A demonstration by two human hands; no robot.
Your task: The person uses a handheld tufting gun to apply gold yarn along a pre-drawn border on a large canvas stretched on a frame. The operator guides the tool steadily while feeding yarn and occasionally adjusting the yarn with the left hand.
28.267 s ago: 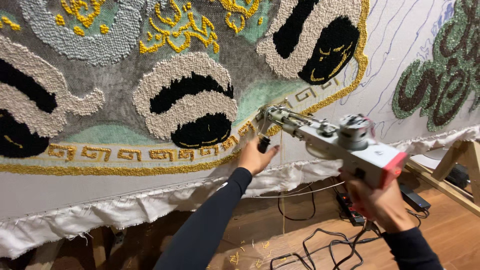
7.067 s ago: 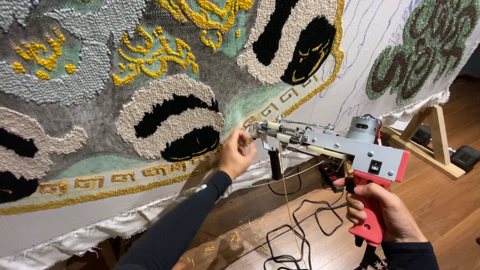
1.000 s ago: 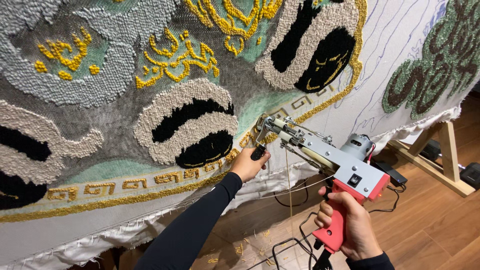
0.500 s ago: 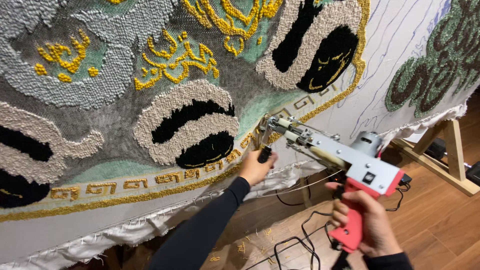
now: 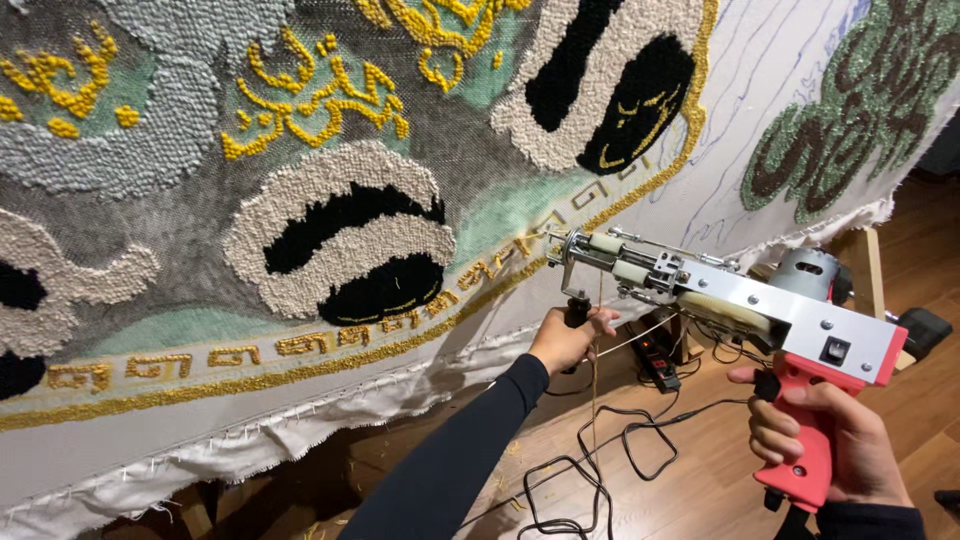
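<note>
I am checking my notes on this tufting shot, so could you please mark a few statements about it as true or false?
1. The right hand grips the red handle of the tufting gun. True.
2. The left hand rests flat on the cloth. False: it holds the gun's black front grip.
3. The gun's tip is at the yellow border. True.
4. The gun's tip is in the green motif. False: that motif lies further right, away from the tip.
5. Black cables lie on the wooden floor. True.
</note>
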